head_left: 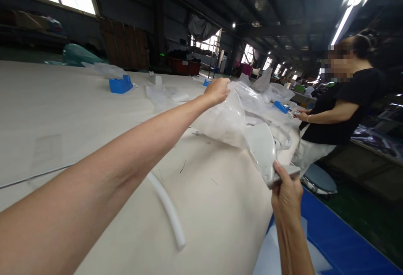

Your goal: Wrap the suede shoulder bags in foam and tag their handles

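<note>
My left hand (218, 91) is stretched far out over the table, its fingers closed on the edge of a clear plastic bag (225, 119). The bag hangs from that hand and spreads right, towards a white plastic part (262, 151) with a broad curved panel and a flat foot. My right hand (288, 193) grips this part low down, near the table's right edge, with the thumb on top. The bag's side meets the part's panel; whether any of the part lies inside the bag, I cannot tell.
A white tube (168, 210) lies on the pale table (220, 216). Blue tape dispensers (121, 84) and more plastic bags (278, 92) are farther back. At right, a co-worker (343, 98) stands by the table, near a round stool (319, 178). White sheets (270, 252) lie below the edge.
</note>
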The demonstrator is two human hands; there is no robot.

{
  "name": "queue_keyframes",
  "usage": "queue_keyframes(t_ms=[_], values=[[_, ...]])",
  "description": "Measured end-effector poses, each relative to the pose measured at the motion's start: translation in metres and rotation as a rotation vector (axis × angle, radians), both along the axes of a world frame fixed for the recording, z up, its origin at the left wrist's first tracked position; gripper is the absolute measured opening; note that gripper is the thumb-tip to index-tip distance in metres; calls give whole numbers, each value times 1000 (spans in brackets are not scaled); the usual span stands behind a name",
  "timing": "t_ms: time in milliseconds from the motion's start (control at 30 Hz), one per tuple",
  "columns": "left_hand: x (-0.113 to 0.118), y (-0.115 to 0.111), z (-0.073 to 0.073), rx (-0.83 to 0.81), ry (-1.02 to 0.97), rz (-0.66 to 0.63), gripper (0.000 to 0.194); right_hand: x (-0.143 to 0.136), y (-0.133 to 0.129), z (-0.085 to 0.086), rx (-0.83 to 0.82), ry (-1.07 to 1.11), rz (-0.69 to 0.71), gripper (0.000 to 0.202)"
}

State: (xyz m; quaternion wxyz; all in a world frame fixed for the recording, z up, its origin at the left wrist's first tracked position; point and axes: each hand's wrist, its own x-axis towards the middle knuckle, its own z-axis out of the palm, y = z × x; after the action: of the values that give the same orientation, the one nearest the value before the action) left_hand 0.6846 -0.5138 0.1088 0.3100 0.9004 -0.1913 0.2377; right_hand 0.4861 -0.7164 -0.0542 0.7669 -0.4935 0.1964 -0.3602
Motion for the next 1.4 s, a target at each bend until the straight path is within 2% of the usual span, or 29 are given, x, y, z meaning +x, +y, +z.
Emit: queue_keyframes(t_ms=[100, 200, 400, 500, 600, 733, 800, 867, 967, 1067, 1167, 1200, 1233, 1267, 1300, 1367, 1400], values=[[2, 4, -1, -2, 1, -24, 24, 2, 1, 5, -20, 3, -11, 57], [2, 5, -2, 1, 0, -44, 26, 4, 2, 0, -71, 37, -52, 57], [-3, 1, -7, 56, -15, -118, 27, 4, 3, -31, -292, 245, -157, 55], [-11, -9, -12, 128, -25, -183, 29, 4, 9, -50, -412, 368, -183, 50], [-21, -25, -14, 215, -33, -278, 30, 5, 13, -61, -494, 485, -179, 48], [-29, -40, -9, 270, -57, -334, 32, 8, 14, -59, -494, 490, -162, 50], [-31, -37, -7, 274, -59, -333, 31, 7, 14, -58, -490, 487, -166, 51], [-32, -24, -12, 280, -43, -332, 31, 2, 16, -60, -535, 542, -174, 54], [-38, 15, -40, 282, 16, -305, 36, -12, 22, -70, -644, 585, -105, 63], [-56, 69, -88, 219, 72, -153, 40, -21, 27, -80, -686, 579, -18, 69], [-97, 113, -139, 99, 67, 98, 49, -23, 26, -86, -699, 607, 8, 68], [-117, 122, -154, -30, 32, 213, 47, -22, 26, -87, -701, 611, 16, 68], [-137, 126, -167, -116, -24, 274, 43, -21, 25, -88, -702, 613, 21, 68], [-157, 126, -178, -151, -90, 268, 37, -21, 25, -89, -701, 616, 24, 67], [-174, 122, -187, -140, -134, 184, 28, -20, 25, -90, -699, 618, 24, 67], [-196, 102, -201, -1, -187, -124, 12, -20, 25, -92, -698, 610, 16, 66], [-198, 88, -206, 96, -220, -245, 19, -19, 25, -93, -699, 597, 8, 66]])
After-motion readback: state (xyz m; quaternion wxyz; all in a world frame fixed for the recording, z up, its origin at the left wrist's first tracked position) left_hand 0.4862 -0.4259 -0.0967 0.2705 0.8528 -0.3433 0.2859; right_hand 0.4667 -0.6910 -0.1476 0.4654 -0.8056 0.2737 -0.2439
